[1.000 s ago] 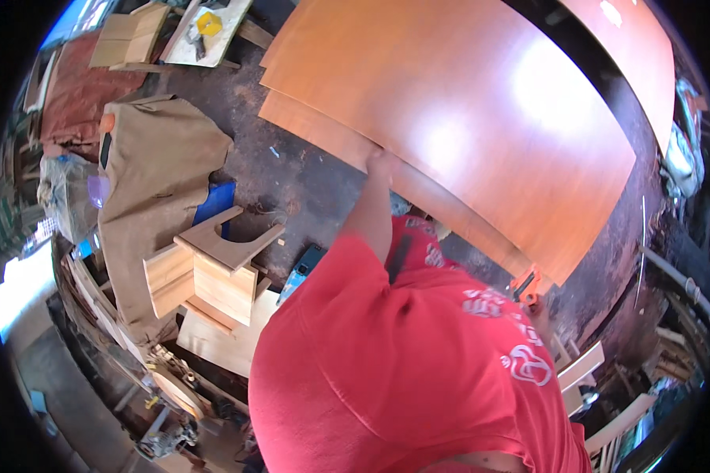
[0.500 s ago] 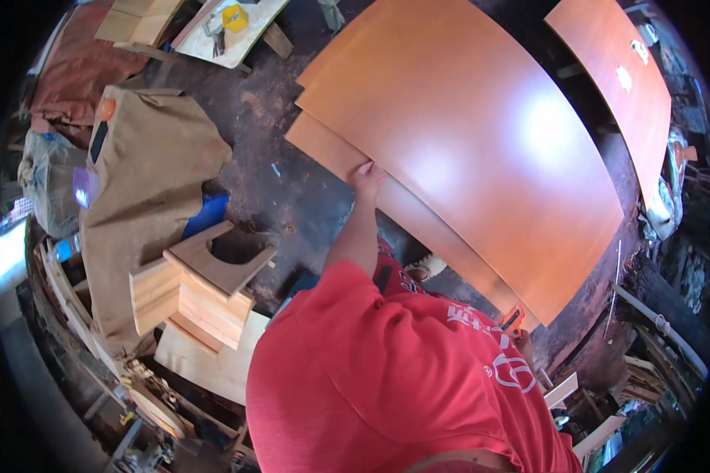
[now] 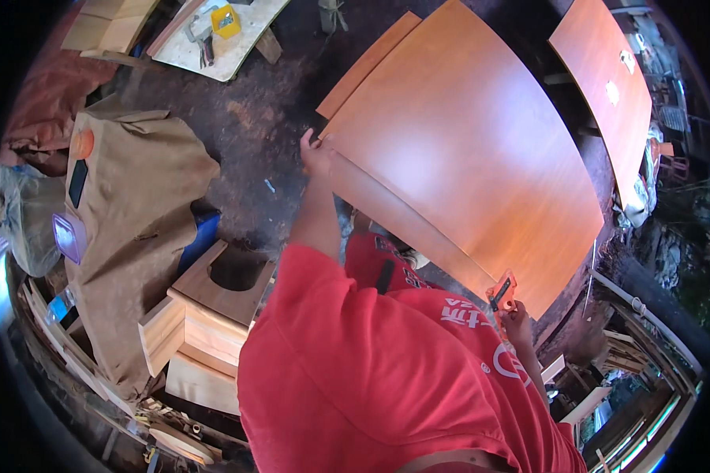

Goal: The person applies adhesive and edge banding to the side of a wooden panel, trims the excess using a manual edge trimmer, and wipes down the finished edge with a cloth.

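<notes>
My left hand (image 3: 317, 158) is at the left corner of the stacked orange-brown wood boards (image 3: 457, 134), its fingers curled at the edge of the lower sheet. My right hand (image 3: 517, 323) grips an orange tool with black parts (image 3: 502, 293), held against the front edge of the boards near their right end. The top sheet has a glossy face and sits offset from the sheet beneath, whose strip shows along the front. My red-shirted body hides much of the floor below the boards.
Another orange board (image 3: 607, 94) stands at the right beside a pipe (image 3: 643, 307). A white worktable (image 3: 237, 55) holds a yellow container (image 3: 225, 21) at the top left. A tan draped cloth (image 3: 126, 181) and a wooden piece with a cutout (image 3: 205, 276) occupy the left.
My left hand has slid leftward along the board edge to its corner. The boards appear lower and shifted in view. My right hand and the orange tool show more clearly.
</notes>
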`<state>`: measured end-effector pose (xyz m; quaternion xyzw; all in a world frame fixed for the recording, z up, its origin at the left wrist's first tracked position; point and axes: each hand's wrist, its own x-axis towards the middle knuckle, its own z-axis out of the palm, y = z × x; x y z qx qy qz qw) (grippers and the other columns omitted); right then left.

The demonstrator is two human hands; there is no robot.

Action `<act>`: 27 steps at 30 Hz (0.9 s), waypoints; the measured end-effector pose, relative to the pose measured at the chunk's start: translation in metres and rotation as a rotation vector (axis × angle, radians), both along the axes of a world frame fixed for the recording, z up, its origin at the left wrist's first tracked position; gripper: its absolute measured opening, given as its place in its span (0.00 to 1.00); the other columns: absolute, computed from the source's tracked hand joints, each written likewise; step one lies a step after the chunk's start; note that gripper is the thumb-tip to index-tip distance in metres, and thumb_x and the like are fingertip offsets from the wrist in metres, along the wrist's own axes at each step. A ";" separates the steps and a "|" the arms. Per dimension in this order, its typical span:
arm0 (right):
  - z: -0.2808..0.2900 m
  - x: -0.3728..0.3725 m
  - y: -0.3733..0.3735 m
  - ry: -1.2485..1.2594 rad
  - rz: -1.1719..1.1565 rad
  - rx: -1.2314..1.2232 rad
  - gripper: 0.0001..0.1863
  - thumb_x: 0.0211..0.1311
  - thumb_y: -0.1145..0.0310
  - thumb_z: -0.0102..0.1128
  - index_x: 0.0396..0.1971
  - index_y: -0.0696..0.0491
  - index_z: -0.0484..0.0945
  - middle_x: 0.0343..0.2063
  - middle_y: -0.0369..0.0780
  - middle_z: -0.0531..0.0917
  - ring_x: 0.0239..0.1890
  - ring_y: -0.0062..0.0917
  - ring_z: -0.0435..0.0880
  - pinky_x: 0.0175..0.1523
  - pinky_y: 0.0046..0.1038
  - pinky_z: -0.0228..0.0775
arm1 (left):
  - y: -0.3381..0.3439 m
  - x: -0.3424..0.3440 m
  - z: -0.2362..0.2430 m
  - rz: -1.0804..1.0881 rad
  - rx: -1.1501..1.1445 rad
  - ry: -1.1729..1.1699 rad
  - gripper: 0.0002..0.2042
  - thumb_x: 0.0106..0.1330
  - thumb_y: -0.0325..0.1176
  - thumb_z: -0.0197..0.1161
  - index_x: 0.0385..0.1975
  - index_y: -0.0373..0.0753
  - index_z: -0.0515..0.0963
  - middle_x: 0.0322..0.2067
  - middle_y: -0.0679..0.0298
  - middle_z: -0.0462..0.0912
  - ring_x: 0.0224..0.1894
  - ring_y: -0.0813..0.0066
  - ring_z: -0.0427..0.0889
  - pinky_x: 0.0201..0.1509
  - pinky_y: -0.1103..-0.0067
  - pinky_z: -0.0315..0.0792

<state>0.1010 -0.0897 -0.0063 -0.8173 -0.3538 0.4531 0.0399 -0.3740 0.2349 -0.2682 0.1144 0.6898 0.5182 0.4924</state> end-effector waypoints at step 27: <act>0.005 -0.033 -0.003 -0.055 -0.056 0.004 0.18 0.53 0.72 0.61 0.43 0.60 0.69 0.23 0.39 0.78 0.22 0.19 0.77 0.26 0.23 0.69 | 0.024 -0.045 -0.030 -0.038 -0.288 -0.662 0.16 0.67 0.39 0.48 0.49 0.36 0.67 0.50 0.54 0.73 0.57 0.57 0.68 0.65 0.63 0.59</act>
